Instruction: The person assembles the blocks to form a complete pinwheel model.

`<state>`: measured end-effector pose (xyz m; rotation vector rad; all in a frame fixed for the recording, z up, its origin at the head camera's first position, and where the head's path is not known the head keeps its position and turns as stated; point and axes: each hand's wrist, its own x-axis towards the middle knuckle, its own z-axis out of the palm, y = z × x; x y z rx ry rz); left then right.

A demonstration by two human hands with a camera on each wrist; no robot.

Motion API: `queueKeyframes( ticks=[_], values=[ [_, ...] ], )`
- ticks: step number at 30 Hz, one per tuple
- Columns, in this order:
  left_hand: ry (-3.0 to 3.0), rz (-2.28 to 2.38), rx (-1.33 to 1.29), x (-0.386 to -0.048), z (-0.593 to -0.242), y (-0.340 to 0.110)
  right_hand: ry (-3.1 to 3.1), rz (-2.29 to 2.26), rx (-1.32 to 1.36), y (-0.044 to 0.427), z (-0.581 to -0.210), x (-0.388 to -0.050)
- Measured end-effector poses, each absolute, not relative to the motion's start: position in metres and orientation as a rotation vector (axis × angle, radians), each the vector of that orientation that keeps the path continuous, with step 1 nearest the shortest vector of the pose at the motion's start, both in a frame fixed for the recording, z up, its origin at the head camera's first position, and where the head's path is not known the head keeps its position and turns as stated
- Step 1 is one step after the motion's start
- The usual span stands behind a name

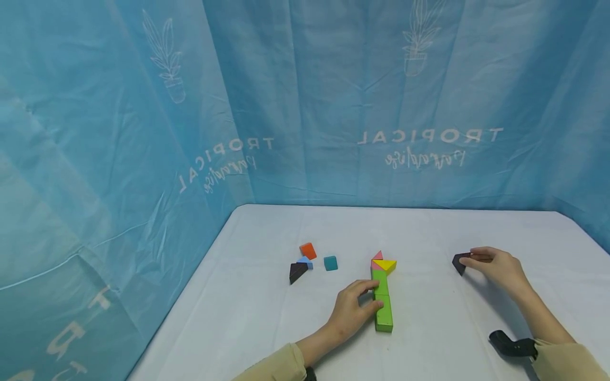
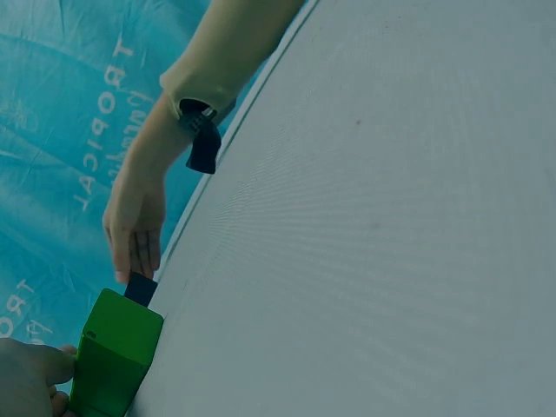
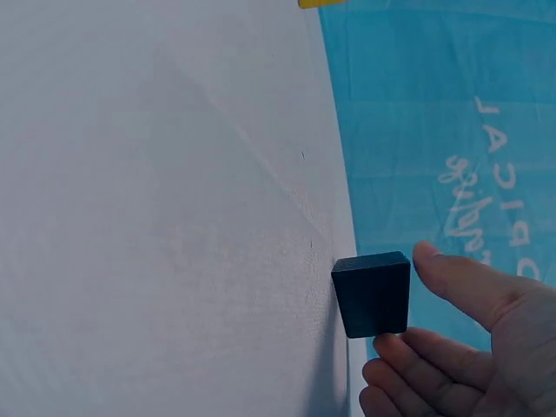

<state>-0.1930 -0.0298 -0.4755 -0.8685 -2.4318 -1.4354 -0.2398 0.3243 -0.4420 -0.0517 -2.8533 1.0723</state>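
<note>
- a person's right hand [image 1: 498, 270], on the right side of a white table [image 1: 267, 317], pinches a black block [image 1: 459, 263] between thumb and fingertips; the block sits at nine o'clock from the middle of that hand.
- the right wrist view shows the thumb at the block's side and fingertips at its lower edge; whether the block touches the table, the pictures cannot tell.
- at the front of the table, the left hand [image 1: 350, 312] keeps thumb and forefinger apart, their tips against two green blocks set end to end.
- the upper green block [image 1: 380, 283] lies at one o'clock from the left hand, under the forefinger's tip; the lower green block [image 1: 384, 317] lies at three o'clock, by the thumb.
- at twelve o'clock from the green pair stand pink pieces [image 1: 377, 255], with a yellow triangle [image 1: 387, 265] just beside them.
- the black block is at two o'clock from the green pair, well apart.
- a teal cube [image 1: 330, 263], an orange block [image 1: 308, 251] and a blue piece [image 1: 305, 261] lie at eleven o'clock from the left hand, a dark triangle [image 1: 297, 272] at ten.
</note>
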Motion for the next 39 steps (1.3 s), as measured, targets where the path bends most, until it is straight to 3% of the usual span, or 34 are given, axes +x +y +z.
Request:
queueKeyframes(
  ticks=[39],
  values=[
    [-2.446, -1.428, -0.867, -0.193, -0.476, -0.030, -2.814, 0.964, 0.175, 0.323, -0.451, -0.255]
  ],
)
